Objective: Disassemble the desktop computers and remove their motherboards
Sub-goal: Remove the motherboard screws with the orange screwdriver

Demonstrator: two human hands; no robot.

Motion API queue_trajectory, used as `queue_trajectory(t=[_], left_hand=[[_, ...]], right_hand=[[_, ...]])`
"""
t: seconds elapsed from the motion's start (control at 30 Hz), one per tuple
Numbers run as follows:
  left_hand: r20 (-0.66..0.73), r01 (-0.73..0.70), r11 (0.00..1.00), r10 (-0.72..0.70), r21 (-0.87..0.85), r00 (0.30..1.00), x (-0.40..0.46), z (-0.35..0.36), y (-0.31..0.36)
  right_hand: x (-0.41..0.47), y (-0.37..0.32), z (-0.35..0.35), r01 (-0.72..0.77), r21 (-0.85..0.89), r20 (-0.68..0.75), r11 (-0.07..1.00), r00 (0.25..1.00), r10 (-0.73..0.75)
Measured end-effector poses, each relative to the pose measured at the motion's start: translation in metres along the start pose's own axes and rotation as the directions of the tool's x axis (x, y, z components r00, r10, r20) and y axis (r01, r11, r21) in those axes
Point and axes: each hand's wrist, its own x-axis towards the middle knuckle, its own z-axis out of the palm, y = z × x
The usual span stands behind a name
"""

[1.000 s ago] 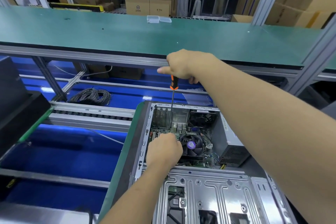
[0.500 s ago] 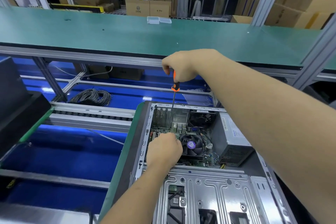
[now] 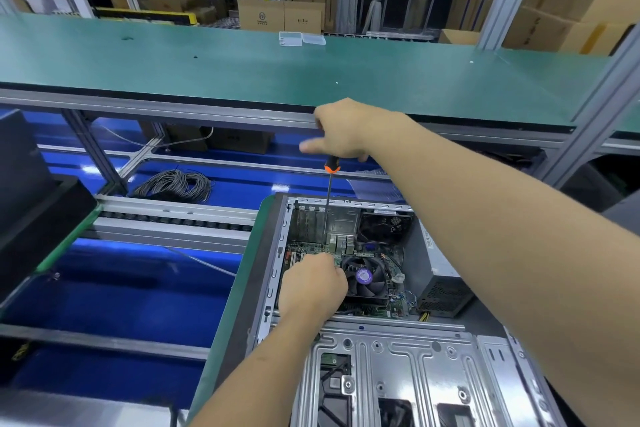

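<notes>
Stacked brown cardboard boxes (image 3: 282, 14), one bearing a small yellow-and-red label whose writing is too small to be read, are seen at the back of a warehouse behind a long matte green tabletop (image 3: 242, 73) edged in black and carried on a grey aluminium frame. Two small clear plastic lidded boxes (image 3: 301, 38) are set at its far edge. Below it, glossy blue panels, a grey roller track and a coil of grey cable (image 3: 176, 185) are visible. An open grey sheet-metal desktop computer case (image 3: 398, 367) is laid on its side on a nearer green-edged surface, its stamped, perforated drive cage towards the viewer. Inside the case lies the green motherboard (image 3: 313, 248), still seated flat against the case floor, with a black round cooler fan (image 3: 365, 279) carrying a purple sticker that cannot be read, and a boxy grey power supply (image 3: 440, 274) with a mesh grille at the right. A slim screwdriver with a black-and-orange handle and a thin steel shaft (image 3: 329, 198) is held upright over the board by the right hand (image 3: 341, 130), whose fingers are clenched round the handle, the forefinger blurred and stuck out to the left. The left hand (image 3: 311, 286) is rested on the motherboard just beside the fan, knuckles up, fingers curled downward; whether anything is pinched beneath them cannot be told.
</notes>
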Motion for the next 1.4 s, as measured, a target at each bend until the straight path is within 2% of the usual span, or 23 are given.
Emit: queue_trajectory(t=[0.07, 0.13, 0.23, 0.27, 0.33, 0.4, 0.43, 0.53, 0.6, 0.7, 0.77, 0.9, 1.0, 1.07, 1.17, 1.23, 1.3, 1.33, 1.4], left_hand=[[-0.001, -0.001, 1.0, 0.001, 0.002, 1.0, 0.0, 0.0, 0.0], [-0.002, -0.006, 1.0, 0.006, 0.0, 1.0, 0.001, 0.0, 0.0], [-0.002, -0.007, 1.0, 0.007, 0.0, 1.0, 0.001, 0.0, 0.0], [0.001, -0.007, 1.0, 0.007, 0.004, 1.0, 0.001, 0.0, -0.001], [0.003, -0.011, 1.0, 0.011, 0.008, 1.0, 0.001, 0.0, 0.0], [-0.004, -0.014, 1.0, 0.014, 0.007, 1.0, 0.001, 0.0, 0.0], [-0.006, -0.014, 1.0, 0.014, 0.011, 1.0, 0.001, 0.0, 0.0], [-0.005, -0.017, 1.0, 0.017, 0.022, 1.0, 0.002, 0.002, -0.001], [-0.004, -0.015, 1.0, 0.015, 0.018, 1.0, 0.002, 0.002, -0.001], [-0.004, -0.009, 1.0, 0.009, 0.008, 1.0, 0.002, 0.003, -0.002], [-0.011, -0.009, 1.0, 0.009, 0.007, 1.0, 0.002, 0.003, -0.002], [-0.014, -0.003, 1.0, 0.003, 0.004, 1.0, 0.002, 0.003, -0.002], [-0.019, 0.0, 1.0, 0.0, 0.009, 1.0, 0.002, 0.003, -0.002], [-0.02, 0.004, 1.0, -0.003, 0.017, 1.0, 0.002, 0.003, -0.002], [-0.024, 0.007, 1.0, -0.006, 0.019, 1.0, 0.002, 0.003, -0.002], [-0.029, 0.006, 1.0, -0.006, 0.017, 1.0, 0.002, 0.003, -0.001], [-0.029, 0.007, 1.0, -0.007, 0.016, 1.0, 0.002, 0.003, -0.001], [-0.027, 0.008, 1.0, -0.008, 0.014, 1.0, 0.002, 0.003, -0.001], [-0.025, 0.009, 1.0, -0.009, 0.009, 1.0, 0.002, 0.003, -0.001]], right_hand=[[0.001, -0.002, 0.0, -0.065, -0.097, -0.035, 0.993, 0.997, 0.062], [0.004, -0.003, -0.002, 0.036, -0.121, -0.011, 0.992, 0.999, -0.038], [0.002, 0.0, -0.007, 0.16, 0.039, 0.061, 0.986, 0.985, -0.163], [0.001, 0.001, -0.007, 0.151, 0.097, 0.062, 0.984, 0.986, -0.158], [0.002, 0.003, -0.002, 0.049, 0.155, 0.024, 0.987, 0.998, -0.054], [0.003, 0.003, 0.0, -0.063, 0.036, -0.023, 0.997, 0.998, 0.064], [0.003, 0.002, -0.001, -0.053, -0.021, -0.027, 0.998, 0.998, 0.052], [0.001, -0.005, -0.012, 0.071, -0.023, 0.128, 0.997, 0.99, -0.067], [0.002, -0.01, -0.015, 0.023, -0.117, 0.197, 0.993, 0.98, 0.0], [0.006, -0.009, -0.007, -0.119, -0.159, 0.078, 0.98, 0.988, 0.133], [0.005, -0.006, -0.002, -0.076, -0.11, 0.004, 0.991, 0.997, 0.077], [-0.005, 0.006, -0.013, -0.018, -0.091, 0.138, 0.996, 0.99, 0.031], [-0.008, 0.009, -0.018, -0.112, -0.241, 0.225, 0.964, 0.96, 0.168], [-0.008, 0.01, -0.015, -0.125, -0.304, 0.183, 0.944, 0.965, 0.187], [-0.007, 0.008, -0.013, 0.011, -0.181, 0.1, 0.983, 0.995, 0.008], [-0.008, 0.006, -0.015, 0.09, -0.069, 0.117, 0.994, 0.99, -0.082], [-0.008, 0.0, -0.013, 0.066, 0.028, 0.15, 0.997, 0.986, -0.07], [-0.007, -0.002, -0.012, 0.034, 0.018, 0.14, 0.999, 0.99, -0.036], [-0.005, -0.005, -0.01, -0.03, -0.112, 0.09, 0.993, 0.995, 0.04]])
